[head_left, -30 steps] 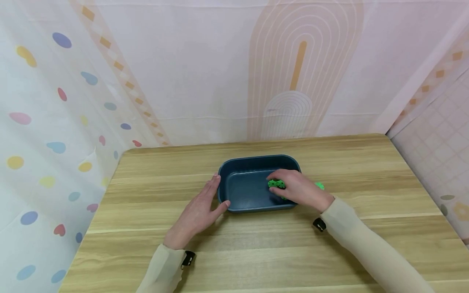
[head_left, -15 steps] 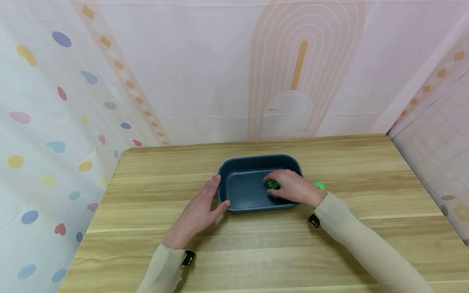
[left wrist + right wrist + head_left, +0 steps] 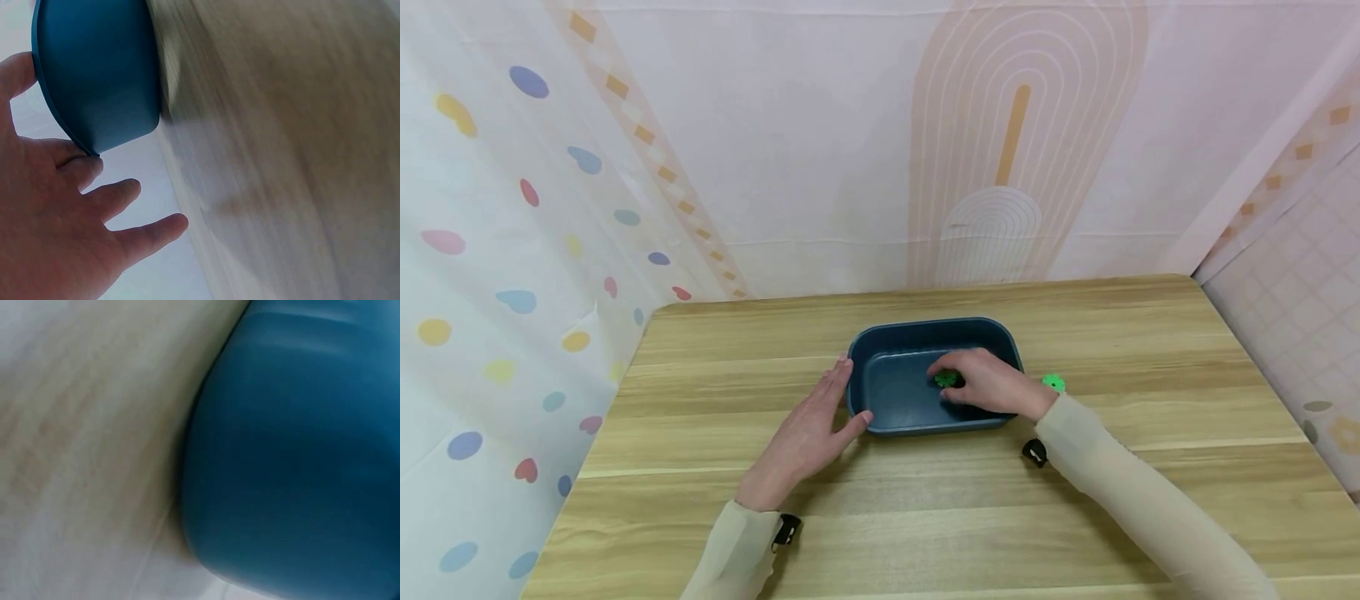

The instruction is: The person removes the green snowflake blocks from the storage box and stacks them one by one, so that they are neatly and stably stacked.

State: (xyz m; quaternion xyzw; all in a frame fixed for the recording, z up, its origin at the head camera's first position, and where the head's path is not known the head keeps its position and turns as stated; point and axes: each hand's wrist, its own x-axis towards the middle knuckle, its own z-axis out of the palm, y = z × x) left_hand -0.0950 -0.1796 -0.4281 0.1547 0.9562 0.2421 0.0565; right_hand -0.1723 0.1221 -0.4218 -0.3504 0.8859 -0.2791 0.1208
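A dark blue rectangular basin point(image 3: 895, 421) with rounded corners stands on the wooden table. At its left end is my left hand point(image 3: 801, 433), thumb and fingertips on the rim. In the left wrist view the left hand point(image 3: 56, 206) has its fingers spread, with the index finger against the basin wall point(image 3: 94, 75). My right hand point(image 3: 988, 383) reaches over the right end into the basin and pinches a green notched toy disc point(image 3: 945, 379) between thumb and fingers. The right wrist view shows only the basin's outer wall point(image 3: 281, 469) and table; the hand is out of that frame.
A second green notched disc point(image 3: 1053, 382) lies on the wooden table point(image 3: 925, 517) just right of the basin, close behind the right wrist. A patterned curtain point(image 3: 812, 150) hangs along the table's far edge.
My right hand has moved left inside the basin with the green disc. More green showed between its fingers a second ago. The left hand and basin stay put.
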